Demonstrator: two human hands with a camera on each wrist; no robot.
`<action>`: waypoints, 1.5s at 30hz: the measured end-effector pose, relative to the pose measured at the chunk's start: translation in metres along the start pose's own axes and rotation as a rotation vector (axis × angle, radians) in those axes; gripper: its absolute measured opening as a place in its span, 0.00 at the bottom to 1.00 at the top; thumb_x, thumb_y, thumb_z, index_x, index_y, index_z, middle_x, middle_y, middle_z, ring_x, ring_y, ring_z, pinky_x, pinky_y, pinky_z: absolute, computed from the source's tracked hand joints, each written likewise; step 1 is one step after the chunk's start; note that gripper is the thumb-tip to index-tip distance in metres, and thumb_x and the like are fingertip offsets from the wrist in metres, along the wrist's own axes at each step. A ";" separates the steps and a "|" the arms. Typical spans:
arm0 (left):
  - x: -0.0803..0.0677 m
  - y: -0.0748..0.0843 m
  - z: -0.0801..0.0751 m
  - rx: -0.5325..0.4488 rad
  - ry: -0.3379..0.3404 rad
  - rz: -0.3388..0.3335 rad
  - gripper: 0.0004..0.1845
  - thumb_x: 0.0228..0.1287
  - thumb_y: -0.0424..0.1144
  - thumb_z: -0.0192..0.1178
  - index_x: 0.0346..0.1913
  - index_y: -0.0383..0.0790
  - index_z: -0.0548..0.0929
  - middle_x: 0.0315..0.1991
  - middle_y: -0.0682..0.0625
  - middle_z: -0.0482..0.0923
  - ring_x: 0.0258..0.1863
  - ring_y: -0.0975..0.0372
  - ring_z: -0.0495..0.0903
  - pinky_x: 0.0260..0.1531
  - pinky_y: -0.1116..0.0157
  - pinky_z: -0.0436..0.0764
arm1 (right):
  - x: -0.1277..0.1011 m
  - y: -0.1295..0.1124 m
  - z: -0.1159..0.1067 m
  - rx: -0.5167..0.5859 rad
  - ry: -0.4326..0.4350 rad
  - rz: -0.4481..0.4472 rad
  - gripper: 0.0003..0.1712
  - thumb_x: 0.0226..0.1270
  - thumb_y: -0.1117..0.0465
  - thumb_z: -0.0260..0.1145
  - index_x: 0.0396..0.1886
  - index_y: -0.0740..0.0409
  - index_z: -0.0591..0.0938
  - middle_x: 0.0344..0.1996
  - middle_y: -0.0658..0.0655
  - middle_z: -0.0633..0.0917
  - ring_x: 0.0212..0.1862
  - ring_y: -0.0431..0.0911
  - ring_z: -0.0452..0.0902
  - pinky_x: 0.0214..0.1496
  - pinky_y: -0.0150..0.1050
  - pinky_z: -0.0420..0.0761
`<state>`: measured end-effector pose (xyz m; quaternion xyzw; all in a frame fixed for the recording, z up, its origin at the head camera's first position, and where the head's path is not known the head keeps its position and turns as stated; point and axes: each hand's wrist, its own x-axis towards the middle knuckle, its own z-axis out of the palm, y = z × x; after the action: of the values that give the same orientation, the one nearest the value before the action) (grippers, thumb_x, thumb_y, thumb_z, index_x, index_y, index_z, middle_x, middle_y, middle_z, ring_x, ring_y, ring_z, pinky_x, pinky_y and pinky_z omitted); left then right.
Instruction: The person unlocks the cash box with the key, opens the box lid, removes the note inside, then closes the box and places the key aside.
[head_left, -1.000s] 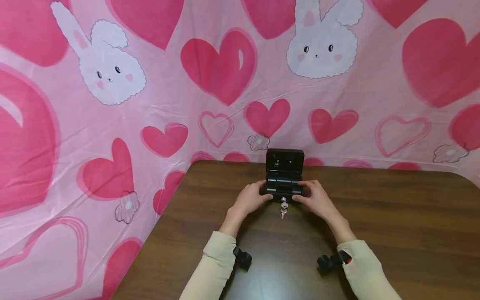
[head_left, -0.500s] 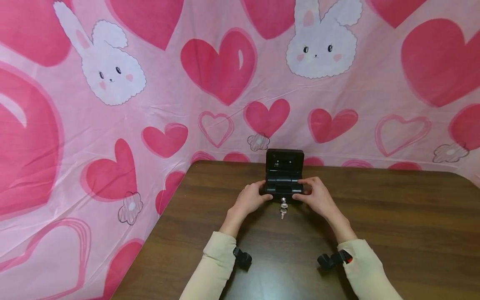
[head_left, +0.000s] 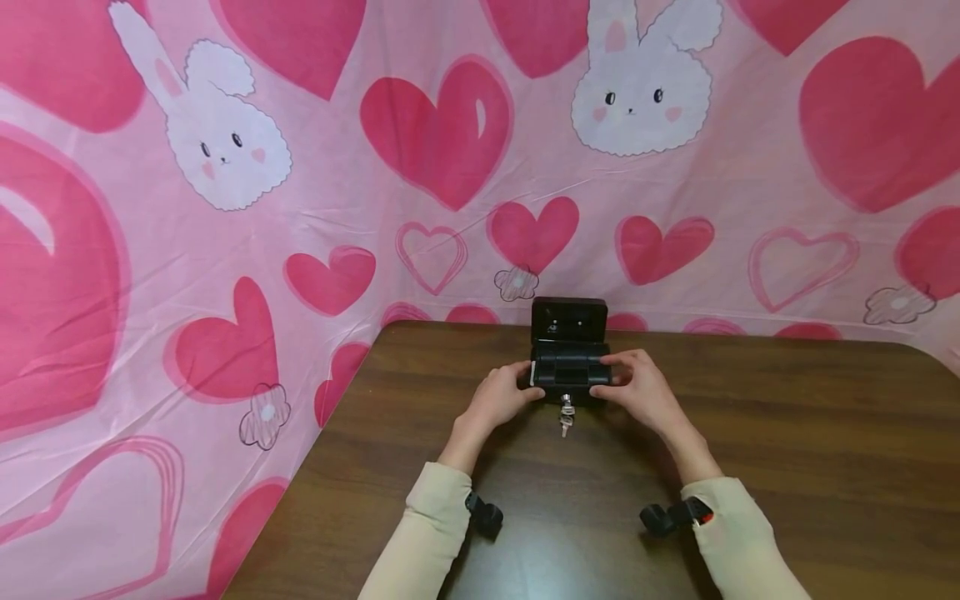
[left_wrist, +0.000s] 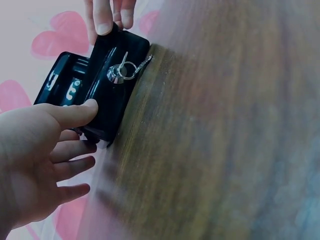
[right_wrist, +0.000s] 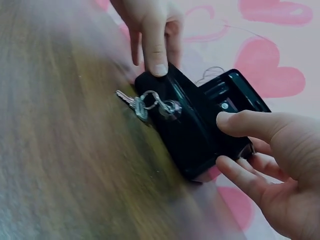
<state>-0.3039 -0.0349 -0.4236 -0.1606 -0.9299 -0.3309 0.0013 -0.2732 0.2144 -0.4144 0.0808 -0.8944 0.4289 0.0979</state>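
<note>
A small black cash box (head_left: 553,397) stands on the table with its lid (head_left: 570,321) raised. From the lock on its front hang keys (head_left: 566,423) on a ring. My left hand (head_left: 495,398) holds the box's left end, the thumb lying on the front as the left wrist view shows. A black inner tray (head_left: 573,367) sits tilted in the box, shifted to the right. My right hand (head_left: 641,392) pinches the tray's right end between thumb and fingers. In the right wrist view, the right hand's thumb (right_wrist: 237,123) is on top. The tray's underside is hidden.
The brown wooden table (head_left: 750,433) spreads out in front and on both sides. A pink cloth (head_left: 450,183) with hearts and rabbits hangs behind its back edge and at the left. Black wrist cameras are strapped to both sleeves.
My right hand has moved slightly right and up, and the inner tray's right end has come with it. A pale strip now shows at the tray's left. My left hand stays nearly still.
</note>
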 end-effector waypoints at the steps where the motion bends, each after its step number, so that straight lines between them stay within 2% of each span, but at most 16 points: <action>1: 0.000 0.000 0.000 -0.002 -0.002 0.000 0.30 0.64 0.50 0.66 0.67 0.42 0.76 0.61 0.46 0.80 0.56 0.56 0.81 0.60 0.54 0.77 | 0.000 0.001 -0.002 -0.002 -0.002 0.003 0.33 0.55 0.56 0.77 0.58 0.67 0.80 0.53 0.67 0.73 0.47 0.57 0.81 0.39 0.32 0.78; 6: 0.000 -0.001 0.000 0.006 -0.005 0.009 0.31 0.65 0.49 0.66 0.68 0.42 0.75 0.62 0.46 0.80 0.58 0.56 0.81 0.61 0.54 0.77 | -0.003 0.004 -0.013 -0.013 -0.004 0.031 0.32 0.57 0.53 0.76 0.59 0.64 0.79 0.53 0.64 0.73 0.48 0.56 0.80 0.43 0.36 0.79; 11: 0.000 -0.001 0.000 0.016 0.002 0.022 0.32 0.65 0.50 0.66 0.69 0.42 0.74 0.64 0.46 0.78 0.61 0.55 0.79 0.62 0.54 0.76 | -0.005 0.008 -0.030 -0.023 -0.039 0.063 0.35 0.60 0.49 0.74 0.62 0.62 0.78 0.56 0.65 0.72 0.52 0.59 0.78 0.51 0.47 0.81; 15: 0.000 -0.002 0.000 0.013 -0.004 0.026 0.32 0.65 0.50 0.65 0.70 0.42 0.73 0.64 0.46 0.78 0.61 0.54 0.79 0.62 0.54 0.76 | -0.007 0.015 -0.043 -0.033 -0.072 0.079 0.37 0.60 0.43 0.73 0.64 0.59 0.77 0.61 0.66 0.70 0.56 0.61 0.76 0.56 0.57 0.79; 17: 0.000 -0.003 -0.001 0.015 -0.004 0.027 0.32 0.65 0.50 0.65 0.70 0.43 0.73 0.64 0.46 0.78 0.60 0.55 0.79 0.61 0.54 0.77 | -0.009 0.018 -0.050 -0.031 -0.086 0.085 0.38 0.60 0.42 0.72 0.64 0.57 0.76 0.63 0.66 0.70 0.57 0.61 0.75 0.57 0.59 0.78; 25: -0.001 -0.001 -0.002 0.016 -0.007 0.016 0.32 0.65 0.50 0.66 0.70 0.43 0.74 0.64 0.46 0.78 0.60 0.55 0.79 0.61 0.54 0.77 | -0.017 0.024 -0.070 -0.051 -0.116 0.113 0.39 0.60 0.42 0.72 0.65 0.57 0.76 0.65 0.66 0.70 0.58 0.61 0.71 0.57 0.60 0.76; 33: -0.001 0.000 -0.001 0.018 -0.009 0.011 0.32 0.65 0.50 0.66 0.70 0.44 0.73 0.65 0.46 0.78 0.62 0.54 0.78 0.62 0.54 0.76 | -0.023 0.029 -0.084 -0.052 -0.100 0.156 0.40 0.60 0.42 0.72 0.67 0.58 0.74 0.67 0.70 0.67 0.60 0.64 0.70 0.57 0.61 0.75; 40: -0.001 -0.001 -0.001 0.020 -0.015 0.009 0.32 0.65 0.50 0.65 0.70 0.44 0.73 0.65 0.46 0.78 0.62 0.54 0.77 0.62 0.54 0.76 | -0.025 0.039 -0.090 -0.071 -0.089 0.167 0.41 0.60 0.42 0.72 0.67 0.60 0.74 0.67 0.71 0.67 0.61 0.66 0.71 0.58 0.62 0.75; 45: -0.002 0.000 -0.001 0.011 -0.020 -0.002 0.32 0.66 0.50 0.65 0.70 0.44 0.73 0.65 0.46 0.77 0.62 0.54 0.77 0.63 0.53 0.75 | -0.024 0.045 -0.089 -0.098 -0.083 0.176 0.42 0.61 0.42 0.71 0.67 0.63 0.73 0.67 0.76 0.64 0.60 0.70 0.73 0.58 0.62 0.76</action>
<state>-0.3026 -0.0366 -0.4229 -0.1630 -0.9318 -0.3241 -0.0075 -0.2505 0.3136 -0.3993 0.0149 -0.9212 0.3878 0.0267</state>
